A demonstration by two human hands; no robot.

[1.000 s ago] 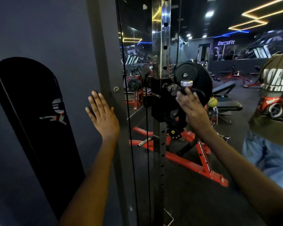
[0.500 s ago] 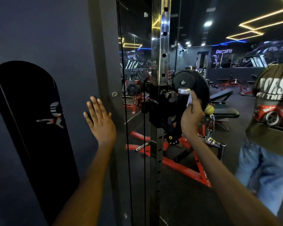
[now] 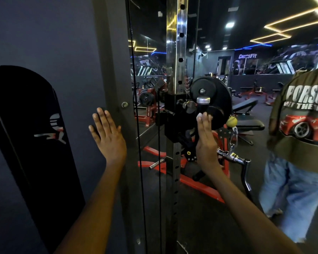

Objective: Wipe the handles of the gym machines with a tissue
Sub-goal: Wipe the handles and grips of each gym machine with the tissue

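Head view: the left hand (image 3: 108, 136) lies flat, fingers straight, on the grey machine frame (image 3: 114, 70). The right hand (image 3: 206, 138), fingers straight, presses a white tissue (image 3: 199, 115) against the upright black handle (image 3: 202, 105); only the tissue's edge shows at its fingertips.

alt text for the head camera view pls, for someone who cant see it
A person's right hand presses a white tissue against a black, chrome-capped machine handle, fingers straight. Their left hand rests flat on the dark grey machine frame; another person in an olive printed t-shirt stands at right.
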